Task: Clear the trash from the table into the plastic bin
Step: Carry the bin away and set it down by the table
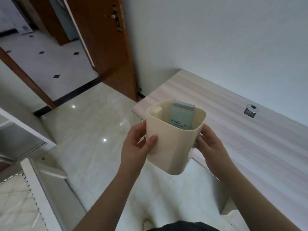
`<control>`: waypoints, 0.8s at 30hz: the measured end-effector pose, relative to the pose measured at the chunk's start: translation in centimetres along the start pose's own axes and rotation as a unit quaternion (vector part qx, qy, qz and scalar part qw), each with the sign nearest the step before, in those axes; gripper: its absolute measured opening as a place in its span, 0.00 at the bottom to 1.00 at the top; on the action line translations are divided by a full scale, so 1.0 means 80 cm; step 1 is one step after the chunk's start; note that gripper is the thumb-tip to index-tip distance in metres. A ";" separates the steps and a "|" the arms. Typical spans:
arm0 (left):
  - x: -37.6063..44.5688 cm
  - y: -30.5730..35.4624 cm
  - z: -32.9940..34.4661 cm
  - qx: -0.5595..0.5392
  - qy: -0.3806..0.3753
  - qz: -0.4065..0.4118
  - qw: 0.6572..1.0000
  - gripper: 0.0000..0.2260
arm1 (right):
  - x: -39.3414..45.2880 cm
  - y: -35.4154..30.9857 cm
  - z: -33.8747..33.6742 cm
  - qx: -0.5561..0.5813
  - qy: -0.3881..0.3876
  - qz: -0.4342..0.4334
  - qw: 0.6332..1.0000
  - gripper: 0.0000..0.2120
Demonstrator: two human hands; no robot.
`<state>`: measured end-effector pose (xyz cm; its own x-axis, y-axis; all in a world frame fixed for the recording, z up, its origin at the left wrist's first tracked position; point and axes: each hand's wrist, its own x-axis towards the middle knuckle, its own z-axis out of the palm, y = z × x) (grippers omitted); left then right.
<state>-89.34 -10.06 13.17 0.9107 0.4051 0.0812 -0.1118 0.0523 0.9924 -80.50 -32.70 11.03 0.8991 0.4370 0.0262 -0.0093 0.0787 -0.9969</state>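
Note:
A cream plastic bin point(173, 147) is held in the air between both hands, over the left front corner of the pale wooden table point(250, 130). My left hand point(138, 142) grips its left wall, thumb on the front. My right hand point(210, 142) holds its right side. A pale blue-green carton point(181, 114) stands upright inside the bin, its top just above the rim.
A round white cable grommet with a dark label point(252, 109) sits in the tabletop at the far right. A brown door point(106, 47) stands open to the left of the table. Glossy tiled floor point(93, 130) lies below. A white bed frame and mattress point(21, 197) fill the lower left.

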 end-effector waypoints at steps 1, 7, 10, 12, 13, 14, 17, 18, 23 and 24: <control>0.003 0.001 -0.015 0.013 -0.016 -0.002 1.000 0.26 | 0.007 -0.002 0.015 0.002 -0.010 -0.001 1.000 0.21; 0.020 0.009 -0.079 0.148 -0.031 0.032 0.988 0.41 | 0.041 -0.004 0.079 0.010 -0.034 0.003 0.999 0.25; 0.031 0.011 -0.089 0.157 -0.004 0.034 0.987 0.40 | 0.059 -0.010 0.097 0.012 -0.031 0.011 0.999 0.26; 0.042 0.012 -0.093 0.150 0.006 0.029 0.988 0.39 | 0.072 -0.015 0.101 0.022 -0.024 0.006 0.999 0.25; 0.048 0.012 -0.095 0.146 0.009 0.026 0.989 0.39 | 0.078 -0.017 0.102 0.025 -0.020 0.004 0.999 0.23; 0.056 0.011 -0.097 0.142 0.011 0.024 0.989 0.38 | 0.085 -0.019 0.102 0.027 -0.017 0.002 0.999 0.23; 0.079 0.008 -0.103 0.125 0.020 0.007 0.992 0.38 | 0.110 -0.021 0.103 0.023 -0.021 0.001 1.000 0.24; 0.088 0.006 -0.103 0.116 0.023 -0.002 0.993 0.38 | 0.119 -0.021 0.104 0.022 -0.022 0.002 1.000 0.24; 0.143 -0.003 -0.103 0.114 0.036 -0.029 0.992 0.37 | 0.181 -0.012 0.103 0.004 -0.031 0.005 0.999 0.25; 0.155 -0.004 -0.104 0.116 0.040 -0.036 0.992 0.37 | 0.196 -0.010 0.102 0.001 -0.034 0.008 0.999 0.25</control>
<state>-81.34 2.53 13.11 0.8777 0.4792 0.0116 0.0548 -0.1242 0.9907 -69.97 -18.63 12.85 0.8671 0.4979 0.0163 -0.0237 0.0739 -0.9970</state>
